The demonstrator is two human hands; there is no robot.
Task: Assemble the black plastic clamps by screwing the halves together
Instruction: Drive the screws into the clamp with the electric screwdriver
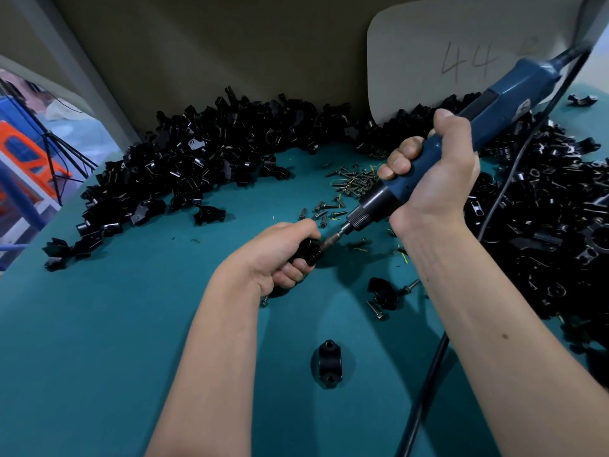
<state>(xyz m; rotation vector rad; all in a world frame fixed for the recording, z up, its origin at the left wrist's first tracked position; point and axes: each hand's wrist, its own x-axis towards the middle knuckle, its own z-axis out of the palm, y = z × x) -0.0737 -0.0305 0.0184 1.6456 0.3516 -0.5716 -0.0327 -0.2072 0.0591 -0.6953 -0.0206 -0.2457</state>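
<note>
My left hand (pixel 275 255) grips a black plastic clamp (pixel 308 251) just above the teal table; most of the clamp is hidden in my fingers. My right hand (pixel 431 179) holds a blue electric screwdriver (pixel 461 136) slanted down to the left, and its bit (pixel 334 239) meets the clamp's right end. A loose clamp half (pixel 329 363) with two holes lies near me between my forearms. Another clamp piece (pixel 384 291) lies right of centre with a screw (pixel 375 310) beside it. Loose screws (pixel 352 183) are scattered behind my hands.
A big heap of black clamp parts (pixel 197 159) curves along the back of the teal table (pixel 99 324), and a second heap (pixel 553 225) fills the right side. The screwdriver's black cable (pixel 425 390) runs under my right forearm. A white board marked 44 (pixel 461 61) leans on the back wall.
</note>
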